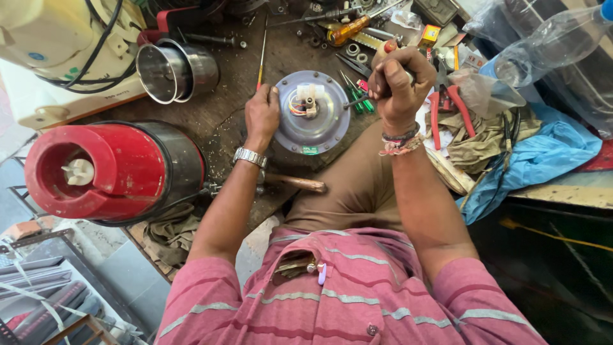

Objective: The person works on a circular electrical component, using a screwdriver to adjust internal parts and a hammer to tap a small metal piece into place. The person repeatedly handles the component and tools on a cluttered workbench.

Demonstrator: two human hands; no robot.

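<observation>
A round grey metal motor plate (325,131) with a white terminal block and coloured wires at its centre lies on the dark wooden workbench (217,108). My left hand (262,114), with a metal wristwatch on the wrist, presses on the plate's left edge. My right hand (397,82) is closed in a fist around a screwdriver (355,100); its handle end pokes out above the fist and its shaft points left toward the plate's centre.
A red and black mixer base (108,169) lies on its side at left, a steel jar (172,70) behind it. A wooden-handled hammer (300,184) lies under my left forearm. Red pliers (447,102), an orange-handled screwdriver (348,30), rags and a blue plastic sheet (543,156) crowd the right.
</observation>
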